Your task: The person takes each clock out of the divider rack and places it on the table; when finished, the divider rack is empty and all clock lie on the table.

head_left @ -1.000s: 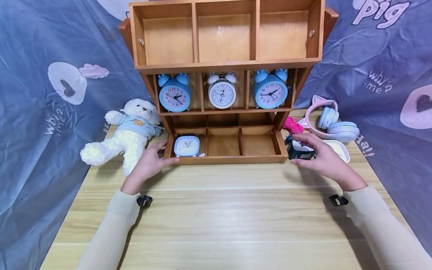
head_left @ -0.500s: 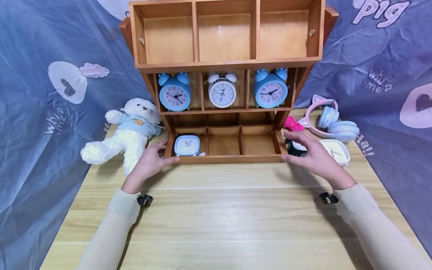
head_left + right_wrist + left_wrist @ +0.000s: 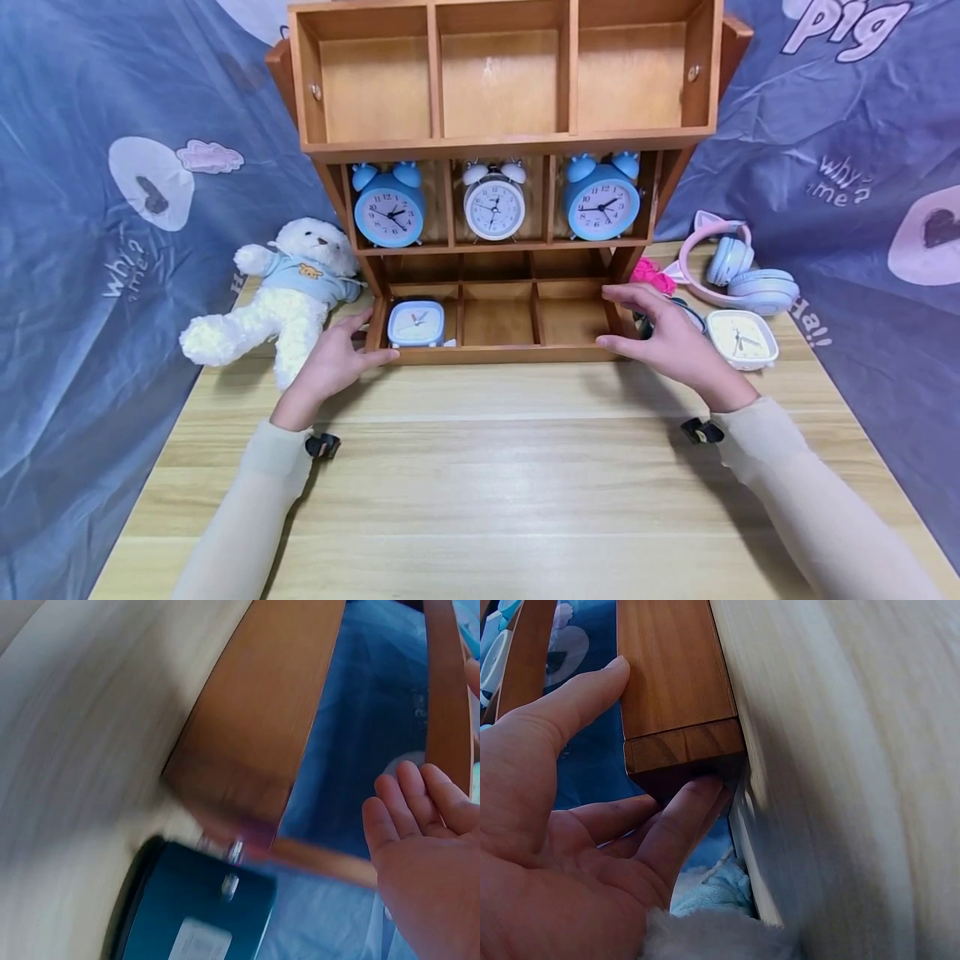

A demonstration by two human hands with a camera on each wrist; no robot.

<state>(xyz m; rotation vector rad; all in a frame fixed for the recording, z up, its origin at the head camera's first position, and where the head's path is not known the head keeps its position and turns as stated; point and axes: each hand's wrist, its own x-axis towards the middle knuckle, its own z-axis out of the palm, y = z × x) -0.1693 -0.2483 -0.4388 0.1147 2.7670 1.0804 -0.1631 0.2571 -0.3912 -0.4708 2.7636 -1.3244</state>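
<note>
Under the rack, a pale wood-grain table is spreading toward me in the head view. The wooden rack itself is standing on it between the two hands, its left end in one and its right end beside the other. I'm seeing warm brown, smooth wood in three stacked tiers, each split by thin dividers into three compartments, with slanted side supports joining them. The top tier is tilting its open front toward me.

Left of the rack, a white plush bear in a light blue top is lying back. The left hand is gripping the rack's lower left corner, thumb on the front board, fingers bent against the end. The right hand is hovering around the rack's lower right end, thumb and fingers wide apart, holding nothing; I can't tell whether a fingertip is touching the wood.

Right of the rack, pink-and-blue headphones are lying beyond a white square clock. Nearer the rack's right end, a dark green round-bodied item is sitting partly hidden. Three twin-bell clocks are filling the rack's middle tier, blue, white, blue; a pale blue square clock is sitting in its bottom left compartment.
</note>
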